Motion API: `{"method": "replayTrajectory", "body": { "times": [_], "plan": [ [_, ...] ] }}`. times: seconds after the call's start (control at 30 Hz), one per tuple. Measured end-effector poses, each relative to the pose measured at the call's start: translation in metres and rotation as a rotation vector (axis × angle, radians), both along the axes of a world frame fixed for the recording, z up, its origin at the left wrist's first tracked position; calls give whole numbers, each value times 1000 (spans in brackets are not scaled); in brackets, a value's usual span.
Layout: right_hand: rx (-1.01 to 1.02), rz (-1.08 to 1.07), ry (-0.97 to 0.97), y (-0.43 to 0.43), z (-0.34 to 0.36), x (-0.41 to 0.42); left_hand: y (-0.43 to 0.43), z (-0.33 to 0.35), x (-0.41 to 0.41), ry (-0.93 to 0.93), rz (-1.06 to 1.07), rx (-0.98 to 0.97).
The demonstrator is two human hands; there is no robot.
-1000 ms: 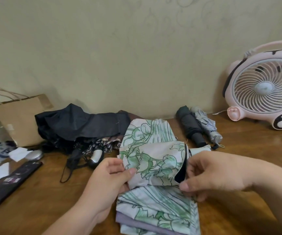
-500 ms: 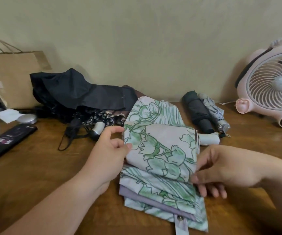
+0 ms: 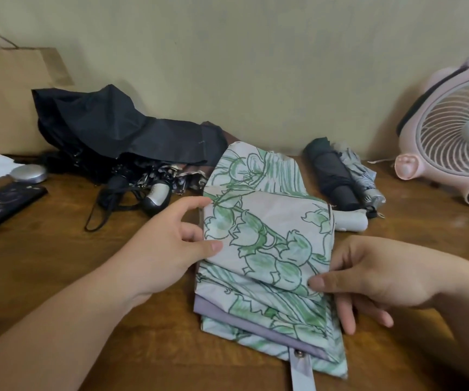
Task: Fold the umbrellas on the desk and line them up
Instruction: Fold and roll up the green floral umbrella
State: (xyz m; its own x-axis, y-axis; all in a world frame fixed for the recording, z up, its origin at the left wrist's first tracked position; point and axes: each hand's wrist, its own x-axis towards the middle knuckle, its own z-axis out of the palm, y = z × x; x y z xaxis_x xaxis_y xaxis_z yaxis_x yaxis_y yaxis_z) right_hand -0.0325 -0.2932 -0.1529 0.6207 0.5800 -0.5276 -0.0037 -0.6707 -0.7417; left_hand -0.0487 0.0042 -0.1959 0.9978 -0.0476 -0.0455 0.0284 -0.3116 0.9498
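Left grip (image 3: 168, 249) and right grip (image 3: 368, 275) each pinch floral umbrella (image 3: 270, 235) canopy edges. Fabric likely light, limp, slippery; hold pleat edges.

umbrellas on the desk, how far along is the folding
Done: a dark umbrella and a grey umbrella lie rolled side by side near the fan. In hand: the left hand and right hand pinch the floral umbrella by its folded canopy; its strap lies unfastened. Left: the black umbrella lies loose by the wall, then lining up.
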Motion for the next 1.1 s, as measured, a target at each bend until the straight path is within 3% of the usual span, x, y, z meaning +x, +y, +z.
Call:
{"method": "replayTrajectory", "body": {
  "times": [0.3,0.5,0.7,0.77,0.87,0.93,1.1],
  "plan": [
    [-30,57,19,-1,0,3,2,4,-1,-21,-131,414],
    [8,-215,-34,-1,-8,7,2,3,-1,-18,-141,421],
    [-141,-177,-52,8,-10,4,4,2,-4,-31,-114,419],
    [-187,-165,-59,12,-8,3,5,-3,-5,-110,-34,510],
    [-231,-159,-85,14,-7,4,2,4,-7,-410,93,695],
    [-225,-171,-85,14,-7,3,-11,23,-6,-536,-11,821],
    [-225,-147,-99,11,-7,2,-66,49,38,-445,-435,1264]
  ]
}}
